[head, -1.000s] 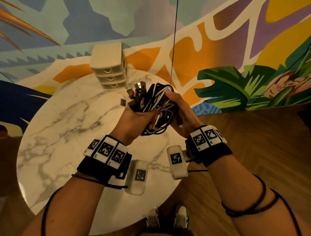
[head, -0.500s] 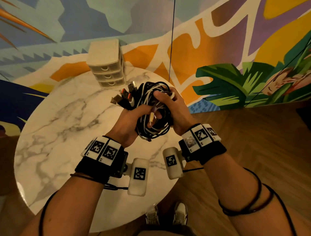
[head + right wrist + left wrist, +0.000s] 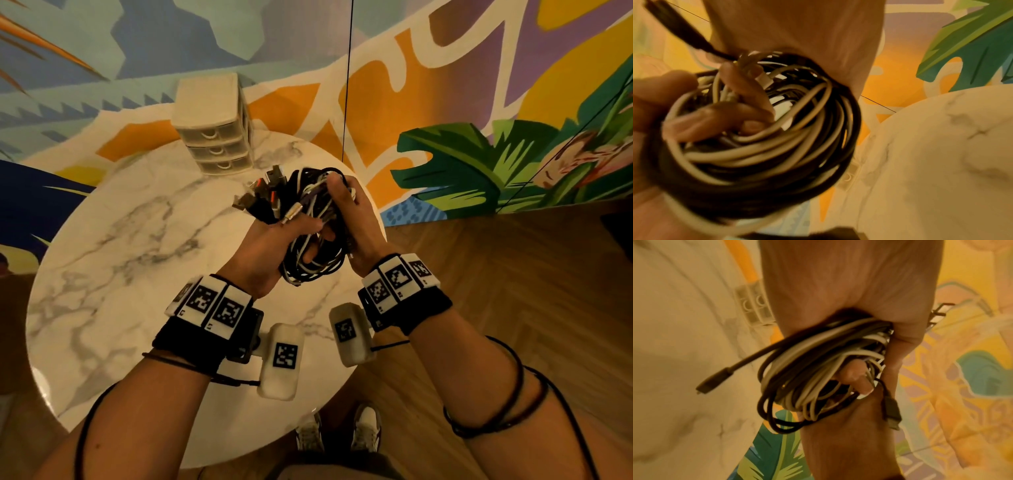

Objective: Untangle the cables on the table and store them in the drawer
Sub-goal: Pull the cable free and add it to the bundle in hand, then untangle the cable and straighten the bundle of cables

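A tangled bundle of black and white cables (image 3: 313,236) (image 3: 807,369) (image 3: 766,146) is held in the air above the round marble table (image 3: 120,274). My left hand (image 3: 270,246) grips it from the left, fingers curled through the loops. My right hand (image 3: 352,219) grips it from the right, thumb on top. Several plugs (image 3: 265,198) stick out at the upper left of the bundle. A small white drawer unit (image 3: 214,126) with three drawers, all closed, stands at the far edge of the table.
A painted mural wall (image 3: 445,102) runs behind the table. Wooden floor (image 3: 513,291) lies to the right, and my shoes (image 3: 342,431) show below the table's near edge. A thin black cord (image 3: 346,85) hangs down near the wall.
Both hands have turned the bundle a little and shifted their hold. The plugs now point further left, and my right thumb sits higher on the coil.
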Motion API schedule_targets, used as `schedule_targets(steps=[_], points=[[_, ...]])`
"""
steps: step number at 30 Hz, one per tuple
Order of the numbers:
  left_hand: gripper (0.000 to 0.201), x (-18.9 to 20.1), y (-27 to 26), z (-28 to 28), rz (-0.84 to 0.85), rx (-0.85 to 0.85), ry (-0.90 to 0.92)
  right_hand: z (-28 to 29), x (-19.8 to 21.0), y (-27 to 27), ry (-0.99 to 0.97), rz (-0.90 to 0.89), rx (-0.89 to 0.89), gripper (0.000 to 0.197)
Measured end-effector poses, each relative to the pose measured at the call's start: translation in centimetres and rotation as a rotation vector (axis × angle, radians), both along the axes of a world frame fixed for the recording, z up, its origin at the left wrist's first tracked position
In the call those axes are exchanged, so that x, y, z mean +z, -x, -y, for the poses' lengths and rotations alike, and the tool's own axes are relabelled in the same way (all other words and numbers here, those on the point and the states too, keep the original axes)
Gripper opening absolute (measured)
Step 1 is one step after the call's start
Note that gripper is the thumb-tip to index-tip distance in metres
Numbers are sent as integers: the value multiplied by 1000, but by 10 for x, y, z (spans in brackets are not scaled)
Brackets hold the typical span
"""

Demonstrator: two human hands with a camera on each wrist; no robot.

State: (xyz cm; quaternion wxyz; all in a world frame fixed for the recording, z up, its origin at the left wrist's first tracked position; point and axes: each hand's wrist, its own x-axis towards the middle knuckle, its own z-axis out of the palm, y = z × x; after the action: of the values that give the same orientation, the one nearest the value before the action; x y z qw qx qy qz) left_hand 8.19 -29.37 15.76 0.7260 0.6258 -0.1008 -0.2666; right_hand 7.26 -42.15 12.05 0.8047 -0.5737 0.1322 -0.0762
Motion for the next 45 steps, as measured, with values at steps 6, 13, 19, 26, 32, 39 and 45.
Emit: schedule_targets(steps=[6, 13, 19, 26, 32, 39, 45], points=[[22, 6, 2, 5, 200, 62, -126, -4, 6, -9, -31, -47, 49, 91], [18, 9, -1, 1, 173, 90, -205, 8, 4, -6, -242, -21, 207, 83], [32, 10, -2, -3, 174, 62, -154, 11, 4, -1, -210, -35, 298, 78], [13, 4, -3, -6, 86, 29, -116, 14, -1, 0, -118, -70, 324, 88], [8, -3, -6, -10, -204, 24, 12, 11, -3, 6, 159, -49, 200, 61], [37, 2, -8, -5, -300, -8, 38, 11, -1, 6, 433, 27, 26, 73], [21, -2, -6, 3, -312, 39, -61, 24, -2, 3, 519, -1, 126, 87]])
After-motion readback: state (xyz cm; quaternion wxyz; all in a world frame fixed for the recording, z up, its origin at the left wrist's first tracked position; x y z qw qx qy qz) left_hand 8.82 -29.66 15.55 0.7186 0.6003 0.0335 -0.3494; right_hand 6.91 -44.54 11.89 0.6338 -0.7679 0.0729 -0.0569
